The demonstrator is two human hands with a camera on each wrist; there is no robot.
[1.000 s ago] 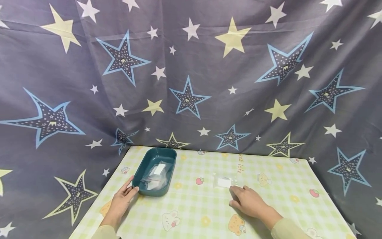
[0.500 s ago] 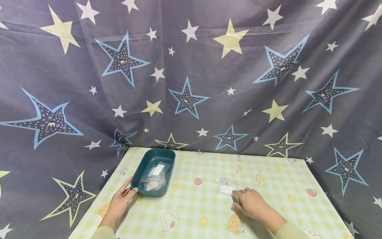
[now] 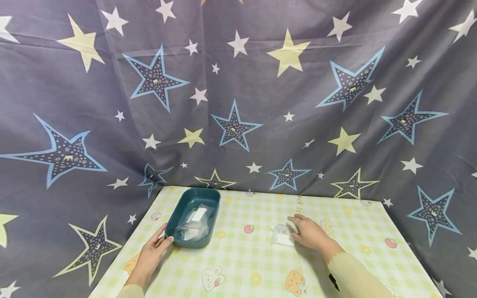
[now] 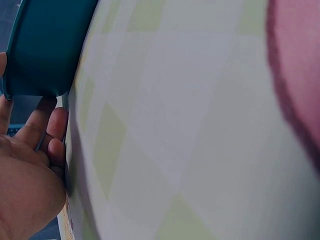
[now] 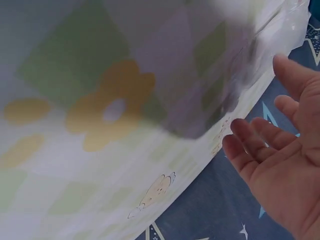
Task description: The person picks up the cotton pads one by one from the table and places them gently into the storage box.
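Observation:
At the near left corner of a dark green tray [image 3: 193, 244], my left hand [image 3: 149, 252] holds the rim. The left wrist view shows its fingers [image 4: 37, 122] at the tray's end wall and under its edge. Inside the tray lie clear plastic bags [image 3: 191, 231] with white labels. My right hand [image 3: 311, 234] is at the right side of another clear plastic bag [image 3: 284, 236], which lies flat with a white label along its near edge. In the right wrist view, the hand's fingers are spread and loosely bent, with the thumb close to the plastic bag [image 5: 295, 27].
The table wears a green checked cloth [image 3: 246, 265] printed with cartoon animals and fruit. Behind its far edge hangs a dark curtain [image 3: 238, 165] with stars. Tablecloth lies between the tray and the loose bag.
The loose bag has slid a little toward me under my right fingers. Since then my right hand has come off its label and moved farther forward. My left hand stays at the tray.

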